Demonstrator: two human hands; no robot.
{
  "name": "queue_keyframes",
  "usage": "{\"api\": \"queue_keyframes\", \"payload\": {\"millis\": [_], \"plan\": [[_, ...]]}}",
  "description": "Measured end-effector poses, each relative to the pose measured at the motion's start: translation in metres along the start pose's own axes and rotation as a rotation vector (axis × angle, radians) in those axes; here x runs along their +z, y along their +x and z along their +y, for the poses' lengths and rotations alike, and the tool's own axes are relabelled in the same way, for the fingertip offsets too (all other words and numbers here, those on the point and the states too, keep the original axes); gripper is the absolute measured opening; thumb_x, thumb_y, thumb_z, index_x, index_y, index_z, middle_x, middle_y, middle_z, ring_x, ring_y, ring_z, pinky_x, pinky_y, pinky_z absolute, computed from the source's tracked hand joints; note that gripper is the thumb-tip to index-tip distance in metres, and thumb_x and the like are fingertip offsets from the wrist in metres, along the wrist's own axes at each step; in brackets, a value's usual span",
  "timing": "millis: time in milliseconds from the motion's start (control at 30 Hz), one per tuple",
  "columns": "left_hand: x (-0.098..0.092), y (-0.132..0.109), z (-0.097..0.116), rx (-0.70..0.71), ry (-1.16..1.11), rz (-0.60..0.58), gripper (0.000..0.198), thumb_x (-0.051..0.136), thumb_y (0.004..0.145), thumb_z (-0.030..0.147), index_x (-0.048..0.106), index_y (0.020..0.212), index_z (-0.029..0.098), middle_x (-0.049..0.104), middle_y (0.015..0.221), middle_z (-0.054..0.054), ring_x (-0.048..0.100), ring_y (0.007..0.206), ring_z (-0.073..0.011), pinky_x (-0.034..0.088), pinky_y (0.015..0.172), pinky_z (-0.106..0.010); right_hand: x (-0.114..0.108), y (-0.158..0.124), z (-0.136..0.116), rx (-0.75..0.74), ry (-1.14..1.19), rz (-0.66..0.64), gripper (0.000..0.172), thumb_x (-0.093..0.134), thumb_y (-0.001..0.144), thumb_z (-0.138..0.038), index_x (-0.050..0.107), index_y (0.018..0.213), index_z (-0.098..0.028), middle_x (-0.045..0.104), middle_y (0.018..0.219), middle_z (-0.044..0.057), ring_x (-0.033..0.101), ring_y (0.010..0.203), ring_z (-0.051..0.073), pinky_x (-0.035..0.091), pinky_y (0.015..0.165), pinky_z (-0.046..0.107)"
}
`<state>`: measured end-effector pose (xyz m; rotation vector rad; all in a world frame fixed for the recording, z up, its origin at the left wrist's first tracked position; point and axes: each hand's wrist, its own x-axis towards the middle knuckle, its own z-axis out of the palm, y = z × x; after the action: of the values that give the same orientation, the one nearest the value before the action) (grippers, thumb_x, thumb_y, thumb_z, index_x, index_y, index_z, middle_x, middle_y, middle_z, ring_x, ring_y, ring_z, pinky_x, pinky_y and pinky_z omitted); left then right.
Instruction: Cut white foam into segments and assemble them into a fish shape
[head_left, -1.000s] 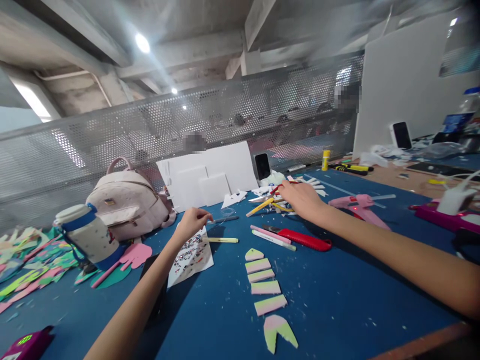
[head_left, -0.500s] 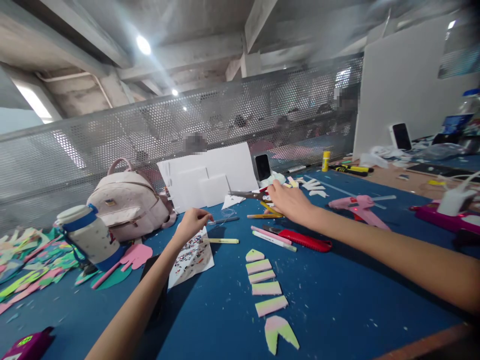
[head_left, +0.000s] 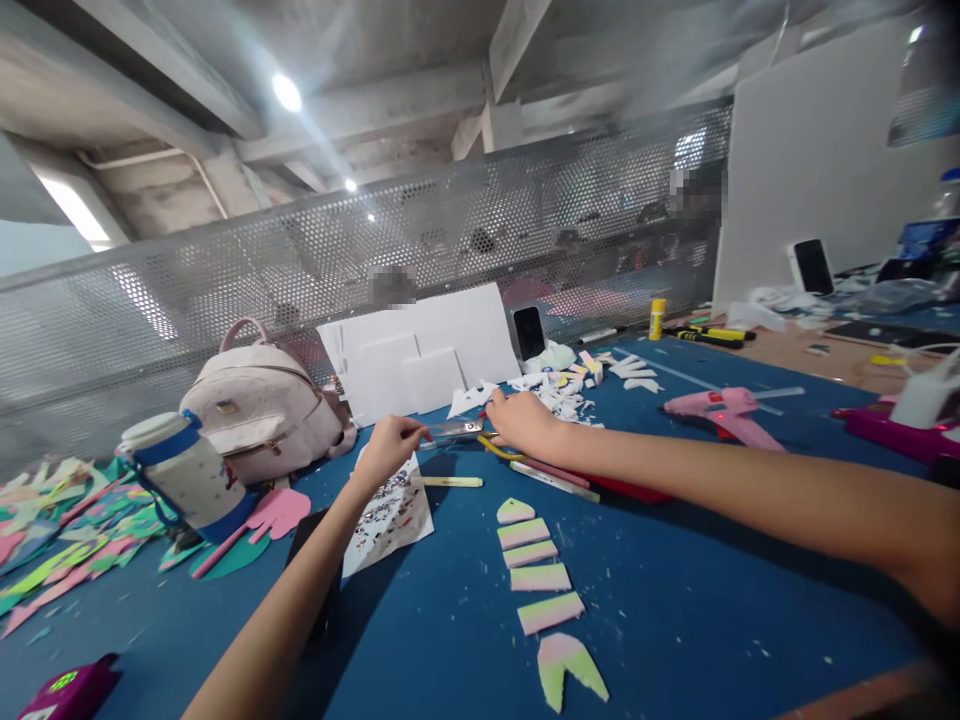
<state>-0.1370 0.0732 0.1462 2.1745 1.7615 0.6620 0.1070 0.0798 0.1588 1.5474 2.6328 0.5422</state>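
Note:
My right hand point(head_left: 523, 420) is wrapped round the handles of a pair of scissors point(head_left: 459, 428), whose blades point left. The blade tips lie close to the fingers of my left hand point(head_left: 391, 447), which is pinched shut; what sits between its fingertips is too small to make out. Below the left hand lies a white sheet with shiny gems point(head_left: 390, 525), and beside it a pale yellow pen point(head_left: 452, 482). Under my right forearm are a white pen point(head_left: 555, 481) and a red cutter, mostly hidden. Green-and-pink foam pieces point(head_left: 541, 577) lie in a column like a fish.
A pink glue gun point(head_left: 716, 408) lies to the right. White scraps point(head_left: 564, 400) are heaped behind my right hand. A bottle point(head_left: 187, 470), a backpack point(head_left: 259, 410) and foam offcuts point(head_left: 67, 535) stand or lie at left. White boards point(head_left: 427, 345) lean at the back.
My right hand has moved left and nearer with the scissors, bringing the blades to my left hand. My forearm now covers most of the red cutter. My left hand stays almost in place.

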Motion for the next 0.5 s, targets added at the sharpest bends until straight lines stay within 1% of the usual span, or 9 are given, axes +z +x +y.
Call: {"api": "queue_keyframes", "payload": {"millis": [100,233,333,500], "plan": [[0.001,0.001,-0.003,-0.003,-0.012,0.002,0.026,0.061,0.096,0.037,0.064,0.106,0.013,0.066,0.097,-0.004,0.065,0.079,-0.0151,0.057,0.070,-0.031,0.001,0.008,-0.001,-0.004,0.024,-0.012,0.034,0.062,0.098,-0.034,0.058,0.124,-0.011,0.060,0.121,0.012,0.063,0.102,0.022,0.056,0.086,0.040],[0.001,0.003,-0.008,-0.015,-0.036,0.009,0.027,0.061,0.096,0.037,0.064,0.105,0.013,0.066,0.099,-0.004,0.065,0.082,-0.0163,0.057,0.072,-0.032,0.004,0.009,0.009,0.000,0.042,-0.027,0.035,0.063,0.097,-0.034,0.059,0.123,-0.010,0.060,0.120,0.013,0.063,0.102,0.023,0.055,0.087,0.040],[0.000,0.003,-0.009,-0.024,-0.062,0.012,0.027,0.062,0.096,0.037,0.064,0.106,0.013,0.066,0.100,-0.004,0.065,0.082,-0.0165,0.057,0.072,-0.032,0.005,0.005,0.024,0.022,0.046,-0.034,0.035,0.063,0.098,-0.034,0.059,0.123,-0.011,0.060,0.120,0.012,0.063,0.103,0.023,0.055,0.088,0.041],[0.001,0.002,-0.007,-0.044,-0.111,0.011,0.026,0.061,0.096,0.037,0.064,0.107,0.013,0.066,0.100,-0.005,0.065,0.081,-0.0159,0.057,0.072,-0.032,0.010,-0.005,0.061,0.097,0.057,-0.073,0.033,0.061,0.099,-0.035,0.059,0.123,-0.013,0.060,0.121,0.011,0.062,0.104,0.023,0.055,0.089,0.042]]}}
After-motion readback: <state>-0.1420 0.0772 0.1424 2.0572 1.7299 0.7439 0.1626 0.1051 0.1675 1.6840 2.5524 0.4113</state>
